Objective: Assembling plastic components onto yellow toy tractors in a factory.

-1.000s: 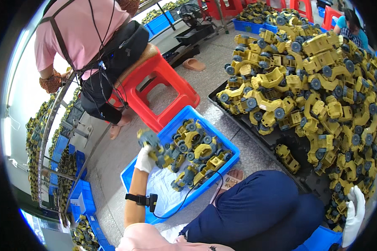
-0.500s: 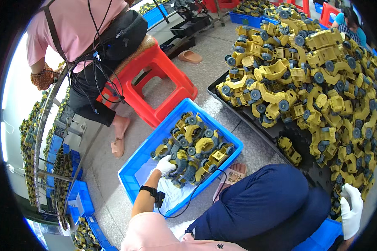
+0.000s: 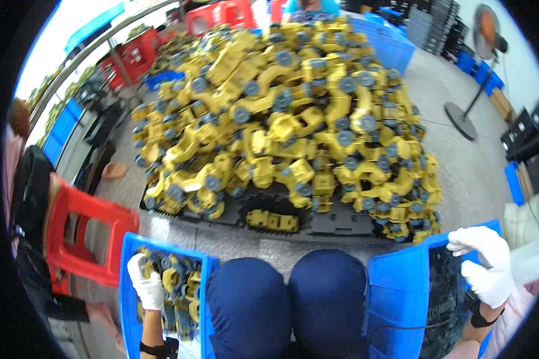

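Note:
My left hand (image 3: 146,282), in a white glove, is down in the blue bin (image 3: 126,299) at the lower left. Its fingers are curved and apart over yellow toy trucks (image 3: 172,278) with grey wheels; whether they touch one is unclear. On the right, my right hand (image 3: 490,268), gloved too, hovers over another blue bin (image 3: 398,293) with dark pieces (image 3: 442,299) inside. Its thumb and fingers form an open curve with nothing visible between them. A big heap of yellow toy trucks (image 3: 287,125) lies ahead, and a single truck (image 3: 272,221) sits at its near edge.
A black tray (image 3: 341,224) lies under the heap, beyond my knees. At left are a red stool (image 3: 90,230) and part of a co-worker in dark trousers. Another person sits behind the heap. A standing fan (image 3: 486,36) and stacked crates are at the right.
My view has swung right, from the left bin toward the heap. My left hand stays in the left bin; my right hand is now over the right bin with its fingers curved apart.

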A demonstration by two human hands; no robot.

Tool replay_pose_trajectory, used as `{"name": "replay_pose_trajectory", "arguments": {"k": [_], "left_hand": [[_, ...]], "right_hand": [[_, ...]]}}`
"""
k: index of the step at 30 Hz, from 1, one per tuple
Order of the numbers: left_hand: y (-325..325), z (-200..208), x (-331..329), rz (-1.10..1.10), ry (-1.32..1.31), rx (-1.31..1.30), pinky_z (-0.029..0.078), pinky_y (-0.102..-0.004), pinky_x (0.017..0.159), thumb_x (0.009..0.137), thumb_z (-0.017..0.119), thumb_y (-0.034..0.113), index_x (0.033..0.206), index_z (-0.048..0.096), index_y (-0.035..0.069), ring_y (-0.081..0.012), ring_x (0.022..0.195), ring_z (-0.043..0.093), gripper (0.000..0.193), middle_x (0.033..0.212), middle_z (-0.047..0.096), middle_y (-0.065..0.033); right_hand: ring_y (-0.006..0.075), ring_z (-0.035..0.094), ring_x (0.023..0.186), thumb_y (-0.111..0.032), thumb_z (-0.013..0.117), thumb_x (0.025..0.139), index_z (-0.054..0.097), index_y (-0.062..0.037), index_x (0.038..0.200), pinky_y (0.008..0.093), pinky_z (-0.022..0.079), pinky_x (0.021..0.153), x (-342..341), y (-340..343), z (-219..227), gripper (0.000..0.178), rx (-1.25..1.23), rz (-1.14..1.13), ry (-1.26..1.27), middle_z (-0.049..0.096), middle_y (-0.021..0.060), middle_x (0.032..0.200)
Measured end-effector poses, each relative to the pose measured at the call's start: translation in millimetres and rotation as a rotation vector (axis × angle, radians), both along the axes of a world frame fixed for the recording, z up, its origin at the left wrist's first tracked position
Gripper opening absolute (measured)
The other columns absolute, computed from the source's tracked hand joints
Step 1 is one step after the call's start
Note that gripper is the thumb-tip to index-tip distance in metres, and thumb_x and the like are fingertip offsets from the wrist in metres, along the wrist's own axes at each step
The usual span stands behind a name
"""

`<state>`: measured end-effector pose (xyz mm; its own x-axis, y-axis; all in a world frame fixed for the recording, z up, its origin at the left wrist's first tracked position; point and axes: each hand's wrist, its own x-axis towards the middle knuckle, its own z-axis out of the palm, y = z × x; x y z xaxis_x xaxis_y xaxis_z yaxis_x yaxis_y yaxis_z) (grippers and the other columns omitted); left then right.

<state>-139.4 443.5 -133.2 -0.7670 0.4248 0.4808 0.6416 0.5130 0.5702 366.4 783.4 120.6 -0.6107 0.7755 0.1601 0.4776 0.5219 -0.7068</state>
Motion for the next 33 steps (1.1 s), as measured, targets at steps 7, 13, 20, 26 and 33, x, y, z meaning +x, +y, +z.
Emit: {"name": "replay_pose_trajectory", "arguments": {"k": [7,13,20,26,33], "left_hand": [[290,88,105,-0.913,0.188,-0.12,0.049,-0.0365,0.092,0.075,0.068,0.0,0.109,0.061,0.005,-0.0334,0.105,0.06,0.035,0.11,0.06,-0.016],[385,83,154,-0.918,0.278,-0.027,0.046,-0.0414,0.092,0.072,0.074,0.01,0.11,0.058,0.005,-0.0361,0.104,0.056,0.041,0.106,0.059,-0.0165],[475,140,152,-0.759,0.406,0.2,0.041,-0.0429,0.099,0.073,0.072,0.007,0.119,0.054,0.005,-0.0368,0.113,0.051,0.049,0.115,0.056,-0.0184],[546,189,120,-0.579,0.365,-0.068,0.043,-0.0451,0.099,0.067,0.076,0.024,0.133,0.05,0.011,-0.0368,0.117,0.052,0.072,0.122,0.057,-0.0174],[580,207,124,-0.503,0.364,-0.559,0.046,-0.0458,0.094,0.068,0.074,0.033,0.133,0.051,0.014,-0.0357,0.111,0.057,0.072,0.12,0.055,-0.0165]], "right_hand": [[0.0189,0.063,0.094,0.0,0.054,0.088,0.058,0.0013,0.12,0.0314,0.051,0.082,122,-22,1,0.033,0.009,-0.504,0.1,0.063,0.0117,0.111],[0.0154,0.063,0.085,-0.003,0.058,0.09,0.06,0.002,0.116,0.0274,0.051,0.076,191,-42,-49,0.027,-0.168,-0.734,0.1,0.065,0.01,0.103],[0.0158,0.065,0.081,-0.001,0.063,0.086,0.063,0.0029,0.111,0.0272,0.052,0.071,208,-40,-86,0.025,-0.204,-0.821,0.081,0.066,0.0106,0.096],[0.0147,0.065,0.072,-0.003,0.068,0.083,0.066,0.0035,0.107,0.0268,0.052,0.062,187,-20,-105,0.026,-0.186,-0.683,0.019,0.067,0.0111,0.089],[0.0173,0.068,0.076,-0.008,0.066,0.086,0.066,0.0053,0.106,0.0282,0.053,0.066,173,-17,-105,0.024,-0.262,-0.687,-0.06,0.07,0.0127,0.089]]}}
